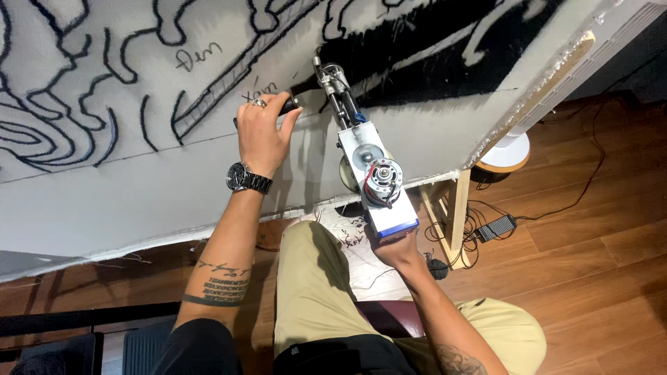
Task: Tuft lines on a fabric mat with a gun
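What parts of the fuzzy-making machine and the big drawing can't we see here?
- Tufting gun, head view: its rear grip is hidden inside the right hand.
- Its needle tip is too small to make out against the cloth.
- Front handle: mostly covered by the left hand.
- The drawn outlines are cut off by the top and left edges.

No packages, signs or screens in view. Only label-like marks: two small handwritten notes in dark pen on stretched white cloth (104, 187), one above left hand (262, 132), one just beside its knuckles.
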